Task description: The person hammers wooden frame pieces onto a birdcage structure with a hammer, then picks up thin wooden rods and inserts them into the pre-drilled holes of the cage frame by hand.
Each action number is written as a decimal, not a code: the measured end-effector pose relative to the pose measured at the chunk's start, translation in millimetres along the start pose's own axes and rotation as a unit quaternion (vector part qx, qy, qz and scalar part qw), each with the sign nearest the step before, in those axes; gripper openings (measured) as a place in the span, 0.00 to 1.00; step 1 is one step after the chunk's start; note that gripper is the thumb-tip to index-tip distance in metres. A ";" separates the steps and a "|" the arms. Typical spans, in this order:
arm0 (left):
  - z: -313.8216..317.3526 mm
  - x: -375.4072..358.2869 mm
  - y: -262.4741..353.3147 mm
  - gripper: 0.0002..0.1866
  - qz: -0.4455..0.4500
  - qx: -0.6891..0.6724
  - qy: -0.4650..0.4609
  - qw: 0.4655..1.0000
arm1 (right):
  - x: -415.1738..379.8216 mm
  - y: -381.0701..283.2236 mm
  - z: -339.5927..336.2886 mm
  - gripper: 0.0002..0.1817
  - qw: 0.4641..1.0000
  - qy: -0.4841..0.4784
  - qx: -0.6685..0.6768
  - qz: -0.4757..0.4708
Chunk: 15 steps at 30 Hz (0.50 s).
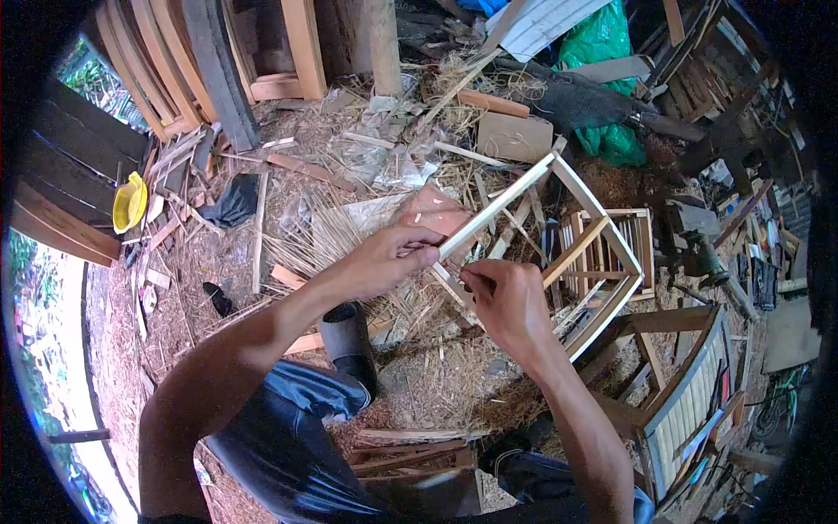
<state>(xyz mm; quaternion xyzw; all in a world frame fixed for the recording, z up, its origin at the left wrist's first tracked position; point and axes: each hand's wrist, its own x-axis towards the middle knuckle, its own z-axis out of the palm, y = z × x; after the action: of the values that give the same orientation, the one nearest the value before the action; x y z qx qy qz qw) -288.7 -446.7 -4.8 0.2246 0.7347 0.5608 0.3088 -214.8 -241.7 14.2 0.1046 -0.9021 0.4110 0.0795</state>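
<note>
A light wooden frame [495, 208] with a middle crossbar [576, 252] is held up at a tilt in front of me. My left hand [397, 253] is at its near left corner, with thumb and fingers pinched around the end of the wood. Close beside it, my right hand [511, 301] has its fingers curled together over the same corner. What those fingers pinch is too small and too hidden to make out. The frame's lower left rail passes partly behind my right hand.
A slatted wooden piece [685, 437] stands at the right, with a smaller wooden frame [642, 253] behind it. Wood shavings and thin sticks [305, 236] litter the ground. A yellow bowl [130, 203] lies at the left, and a green plastic sheet [602, 44] at the back.
</note>
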 end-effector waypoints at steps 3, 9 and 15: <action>1.0 -3.6 -5.2 0.24 -0.019 -0.049 0.007 0.999 | 3.9 -7.2 -0.6 0.05 0.996 -0.047 -0.028 0.069; 6.6 -9.8 1.3 0.25 -0.060 -0.110 0.028 0.992 | -0.1 -6.9 10.2 0.05 0.994 -0.012 -0.043 0.095; 4.5 -11.0 7.6 0.25 -0.067 -0.113 0.038 0.991 | 2.4 -12.4 16.5 0.05 0.990 0.008 -0.081 0.119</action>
<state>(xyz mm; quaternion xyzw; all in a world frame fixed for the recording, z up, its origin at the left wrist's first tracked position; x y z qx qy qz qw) -277.8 -448.9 4.0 0.1175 0.6913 0.6262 0.3408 -214.9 -262.5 13.0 -0.0133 -0.9378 0.3440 0.0455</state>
